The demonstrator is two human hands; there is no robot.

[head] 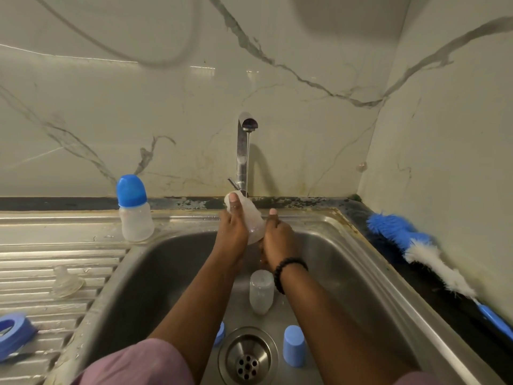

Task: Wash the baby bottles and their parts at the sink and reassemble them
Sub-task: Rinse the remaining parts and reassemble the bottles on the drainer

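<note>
On the far left of the ribbed drainboard [41,262] lies a blue screw ring [14,336], partly cut by the frame edge. Near it, more to the back, a clear silicone nipple [66,283] rests on the ridges. Behind this, at the corner of the sink rim, an assembled baby bottle [135,209] with a blue cap stands upright.

Over the steel sink [347,262], both hands hold one clear bottle [251,218] under the thin stream from the chrome faucet [242,154]. The left hand [232,232] is wrapped around its upper part, thumb pressed near the open mouth. The right hand [279,240], with a dark bead bracelet [286,273] on the wrist, grasps the lower end.

Below the hands, a second clear bottle [261,291] lies in the basin. A blue part [220,333] shows just beside the left forearm, mostly hidden. The round drain [248,357] is at the bottom, and a light blue cap [294,345] stands just right of it.

On the dark counter at right, a blue and white bottle brush [422,251] lies along the wall.
</note>
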